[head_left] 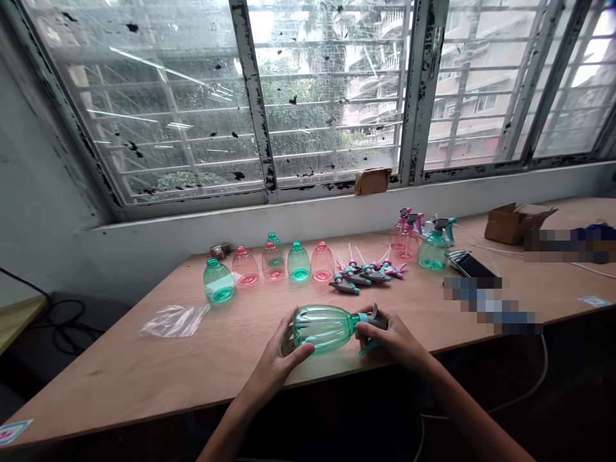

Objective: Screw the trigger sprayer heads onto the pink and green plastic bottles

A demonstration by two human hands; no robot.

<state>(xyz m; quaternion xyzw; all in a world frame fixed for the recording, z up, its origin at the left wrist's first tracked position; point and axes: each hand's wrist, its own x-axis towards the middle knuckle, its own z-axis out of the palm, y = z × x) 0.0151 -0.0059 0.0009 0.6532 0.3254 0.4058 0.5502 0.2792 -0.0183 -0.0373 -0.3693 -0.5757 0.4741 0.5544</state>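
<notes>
A clear green spray bottle [322,327] lies sideways between my hands, above the front edge of the table. My left hand [283,353] wraps round its base end, thumb along the near side. At the other end, the fingers of my right hand [392,337] close on the grey and teal spray head [375,317], which sits at the bottle's neck. Behind them stands a row of pink and green bottles without heads, among them a green bottle [299,262] and a pink bottle [322,262]. Several loose spray heads [359,277] lie in a pile to their right.
Bottles with heads on, one of them green [433,250], stand at the back right. A phone [474,266] and an open cardboard box [513,224] are further right. A clear plastic bag [174,321] lies at left. Windows rise behind the table [192,378].
</notes>
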